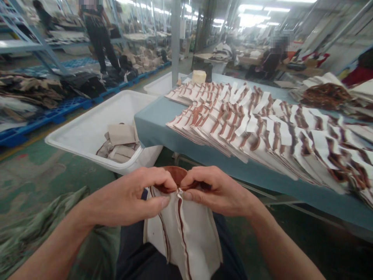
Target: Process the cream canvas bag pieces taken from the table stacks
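Note:
A sewn fabric piece (199, 233), off-white with brown seam edges and a brown inner face at its rounded top opening, lies over my lap. My left hand (140, 194) pinches its top rim on the left of the middle seam, thumb on the pale side and fingers over the edge. On the right of that seam, my right hand (214, 190) grips the same rim in a like way. The fingertips of both hands almost meet at the seam's top. The lower part of the piece hangs loose between my legs.
A blue-covered table (151, 124) ahead to the right bears rows of overlapping similar pieces (215, 124). Left of it stands a white bin (75, 128) with folded pale pieces (122, 136) inside. Green cloth (99, 252) lies at lower left. Other people stand or sit farther back.

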`<state>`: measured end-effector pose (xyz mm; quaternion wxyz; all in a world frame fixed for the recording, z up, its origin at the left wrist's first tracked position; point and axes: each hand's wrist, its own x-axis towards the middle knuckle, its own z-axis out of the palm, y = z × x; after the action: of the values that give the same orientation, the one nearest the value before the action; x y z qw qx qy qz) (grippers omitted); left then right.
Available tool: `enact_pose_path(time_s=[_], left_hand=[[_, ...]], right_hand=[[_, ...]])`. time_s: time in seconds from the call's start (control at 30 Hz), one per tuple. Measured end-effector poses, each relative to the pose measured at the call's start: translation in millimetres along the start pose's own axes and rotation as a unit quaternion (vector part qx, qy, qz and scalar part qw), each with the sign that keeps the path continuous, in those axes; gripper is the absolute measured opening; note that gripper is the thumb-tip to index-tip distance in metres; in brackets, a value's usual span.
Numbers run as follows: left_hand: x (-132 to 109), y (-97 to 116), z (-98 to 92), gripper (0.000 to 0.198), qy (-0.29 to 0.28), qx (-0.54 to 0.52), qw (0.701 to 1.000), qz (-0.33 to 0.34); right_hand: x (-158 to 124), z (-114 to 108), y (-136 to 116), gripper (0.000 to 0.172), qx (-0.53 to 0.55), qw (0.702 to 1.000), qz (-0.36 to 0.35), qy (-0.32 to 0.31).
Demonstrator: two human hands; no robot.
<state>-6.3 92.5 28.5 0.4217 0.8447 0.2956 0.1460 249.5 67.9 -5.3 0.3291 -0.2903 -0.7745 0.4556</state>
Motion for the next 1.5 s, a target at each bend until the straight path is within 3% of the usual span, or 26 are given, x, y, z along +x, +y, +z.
enact_pose_path(time_s=[0.17, 0.33, 0.57, 0.77, 0.87, 1.07, 1.27, 1.5], left_hand=[[3.7, 5.6, 8.6, 0.020, -0.006, 0.034, 0.999, -0.008], [-1.4, 3.8, 16.7, 0.019, 0.010, 0.054, 0.999, -0.002], [2.2, -1.3, 23.1, 0.020, 0.016, -0.056, 0.998, 0.000], [-0.6, -6.8, 41.6, 0.024, 0.087, -0.124, 0.988, -0.021], [-2.3, -9.3, 45.2, 0.024, 0.095, -0.161, 0.982, -0.017], [-9.0, -11.9, 44.2, 0.027, 0.096, -0.170, 0.981, -0.022], [-15.5, -11.6, 42.1, 0.024, 0.086, -0.150, 0.979, -0.107], [-19.9, -22.0, 42.5, 0.030, 0.057, -0.199, 0.969, -0.133]], right_hand=[[-0.6, 5.8, 4.9, 0.009, -0.022, 1.000, 0.014, 0.003], [-3.0, 10.9, 5.0, 0.010, 0.043, 0.998, 0.040, -0.005], [5.1, 15.5, 10.4, 0.045, 0.087, 0.995, 0.045, 0.004], [0.7, 24.0, 25.2, 0.052, 0.194, 0.978, 0.071, -0.023], [-0.4, 25.6, 26.7, 0.052, 0.212, 0.975, 0.067, -0.026], [-0.9, 25.0, 13.1, 0.026, 0.115, 0.991, 0.071, -0.017], [-3.7, 31.3, 3.4, 0.008, -0.088, 0.995, 0.014, 0.037], [2.8, 39.6, 11.7, 0.017, -0.013, 0.999, 0.035, 0.028]])
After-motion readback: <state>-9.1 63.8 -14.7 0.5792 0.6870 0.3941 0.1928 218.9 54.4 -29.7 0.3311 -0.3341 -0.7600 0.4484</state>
